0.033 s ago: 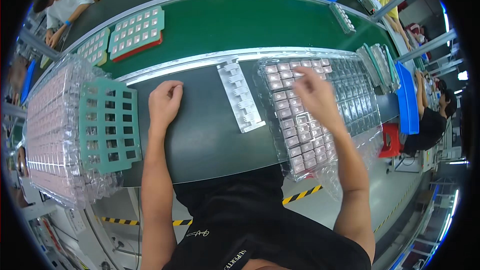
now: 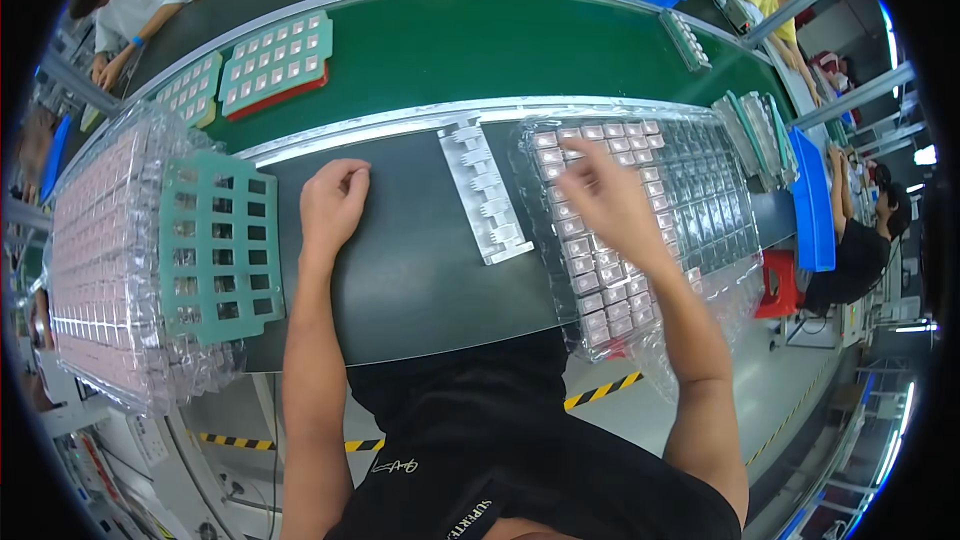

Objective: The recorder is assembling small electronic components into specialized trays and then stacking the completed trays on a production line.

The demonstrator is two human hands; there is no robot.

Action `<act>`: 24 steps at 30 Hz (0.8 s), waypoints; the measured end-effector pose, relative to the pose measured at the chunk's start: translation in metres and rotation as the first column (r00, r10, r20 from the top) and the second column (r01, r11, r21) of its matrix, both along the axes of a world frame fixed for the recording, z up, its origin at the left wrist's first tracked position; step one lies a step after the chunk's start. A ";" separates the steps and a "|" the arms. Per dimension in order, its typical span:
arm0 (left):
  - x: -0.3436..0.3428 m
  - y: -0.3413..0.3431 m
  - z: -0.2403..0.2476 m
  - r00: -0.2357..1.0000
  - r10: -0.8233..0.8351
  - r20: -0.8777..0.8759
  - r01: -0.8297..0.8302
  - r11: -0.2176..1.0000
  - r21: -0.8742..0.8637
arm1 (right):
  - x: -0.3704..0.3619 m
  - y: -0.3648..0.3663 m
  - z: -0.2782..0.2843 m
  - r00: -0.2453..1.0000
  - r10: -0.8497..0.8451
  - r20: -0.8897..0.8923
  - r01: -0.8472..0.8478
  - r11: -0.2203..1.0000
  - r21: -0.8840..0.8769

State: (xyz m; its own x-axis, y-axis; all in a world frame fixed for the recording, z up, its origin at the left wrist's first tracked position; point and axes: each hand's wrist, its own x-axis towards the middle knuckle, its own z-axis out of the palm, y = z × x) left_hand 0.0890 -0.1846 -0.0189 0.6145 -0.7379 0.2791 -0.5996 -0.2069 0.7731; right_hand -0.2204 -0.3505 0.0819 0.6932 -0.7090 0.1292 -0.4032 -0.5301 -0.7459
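Note:
My right hand [image 2: 610, 195] hovers over a clear plastic tray [image 2: 715, 200] on the right. Its fingers are blurred by motion, so I cannot tell whether they hold anything. Small pinkish square pieces [image 2: 590, 300] fill the tray's left side in rows; the cells on its right side show no pieces. On the dark worktop, my left hand [image 2: 335, 205] rests with its fingers curled in, and nothing shows in them. Between both hands lies a long silver-white notched fixture [image 2: 485, 190], nearest to the tray's left edge. A green plate with square holes [image 2: 220, 245] leans at the left.
A tall stack of clear trays with pinkish pieces [image 2: 105, 250] stands at far left. Beyond the worktop's metal rail runs a green belt [image 2: 450, 45] carrying filled green plates [image 2: 275, 60]. A blue bin [image 2: 815, 200] and a red stool [image 2: 778, 285] are at right. Other people work around.
My right hand has shifted slightly left over the tray, uncovering pieces on its right. My left hand stays in place.

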 end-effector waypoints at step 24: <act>0.008 -0.002 -0.011 0.994 -0.100 0.033 0.101 0.994 -0.045 | -0.011 -0.002 0.046 0.996 -0.055 0.066 0.050 0.996 0.074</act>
State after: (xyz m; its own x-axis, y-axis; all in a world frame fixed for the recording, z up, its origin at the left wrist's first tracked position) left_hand 0.0967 -0.1868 -0.0297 0.5288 -0.7811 0.3321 -0.6388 -0.1086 0.7617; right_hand -0.2315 -0.3524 0.1278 0.6458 -0.7536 0.1226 -0.3759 -0.4536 -0.8080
